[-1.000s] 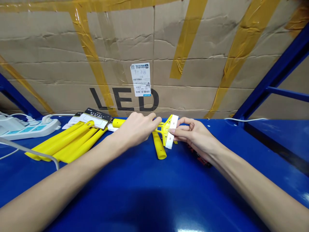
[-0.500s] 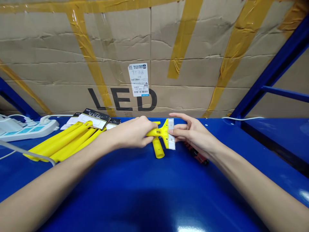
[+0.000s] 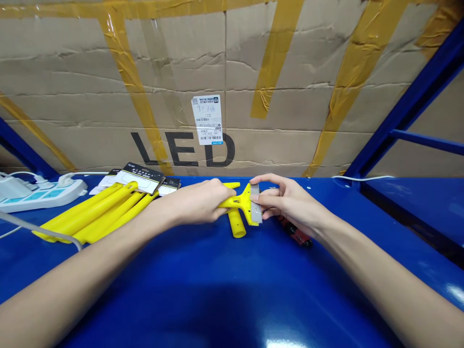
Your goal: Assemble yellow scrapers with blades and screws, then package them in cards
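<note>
My left hand (image 3: 205, 200) is closed around the narrow stem of a yellow plastic scraper head (image 3: 246, 203), which points to the right. Along the head's wide end lies a flat grey blade (image 3: 256, 211). My right hand (image 3: 288, 198) pinches that blade, thumb on its face and index finger at its far corner. Beneath the scraper head, a yellow tubular handle (image 3: 238, 226) lies on the blue surface, partly hidden. Under my right hand is a dark red and black tool (image 3: 296, 234), with its far end covered.
Several yellow handles (image 3: 90, 212) with black-and-white cards (image 3: 139, 179) lie at the left. Behind them are a white power strip (image 3: 54, 193) and cables. A large taped cardboard box (image 3: 181, 72) stands at the back of the blue surface (image 3: 217, 280). Blue frame bars (image 3: 406, 96) rise at the right.
The scraper head has tilted slightly, and its blade now looks grey instead of pale white. My right index finger has come down onto the blade's far corner.
</note>
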Available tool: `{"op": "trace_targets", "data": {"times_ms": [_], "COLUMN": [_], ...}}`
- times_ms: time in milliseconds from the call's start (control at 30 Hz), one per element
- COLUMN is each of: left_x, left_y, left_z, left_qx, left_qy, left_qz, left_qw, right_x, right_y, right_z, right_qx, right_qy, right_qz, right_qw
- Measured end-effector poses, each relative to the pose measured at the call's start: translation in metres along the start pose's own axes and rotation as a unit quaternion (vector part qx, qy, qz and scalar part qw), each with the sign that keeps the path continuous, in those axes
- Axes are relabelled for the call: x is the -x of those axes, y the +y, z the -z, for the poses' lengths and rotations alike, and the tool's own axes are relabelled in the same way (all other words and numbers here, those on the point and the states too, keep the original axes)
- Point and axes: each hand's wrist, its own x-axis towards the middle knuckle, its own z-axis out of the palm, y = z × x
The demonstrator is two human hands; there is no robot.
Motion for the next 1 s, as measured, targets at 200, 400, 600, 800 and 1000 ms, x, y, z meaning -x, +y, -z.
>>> {"op": "trace_targets", "data": {"times_ms": [200,400,600,800,1000], "left_x": [0.001,0.000,-0.001,-0.002,-0.003], "left_y": [0.002,0.003,-0.003,-0.003,0.001], "left_z": [-0.003,-0.004,-0.007,-0.006,0.003], "left_qx": [-0.022,-0.043,-0.035,0.003,0.022], "left_qy": [-0.001,-0.001,0.003,0.007,0.022], "left_qz": [0.027,0.032,0.019,0.010,-0.002], "left_qw": [0.999,0.999,0.999,1.000,1.000], "right_x": [0.001,0.000,0.000,-0.002,-0.008], "right_y": [-0.001,0.000,0.000,-0.001,0.006], "right_z": [-0.001,0.000,0.001,-0.001,0.008], "right_qx": [0.020,0.018,0.012,0.011,0.012], "right_qy": [0.009,0.002,-0.005,0.039,0.069], "right_qz": [0.002,0.003,-0.004,-0.013,-0.042], "right_qw": [1.000,1.000,1.000,0.999,0.997]}}
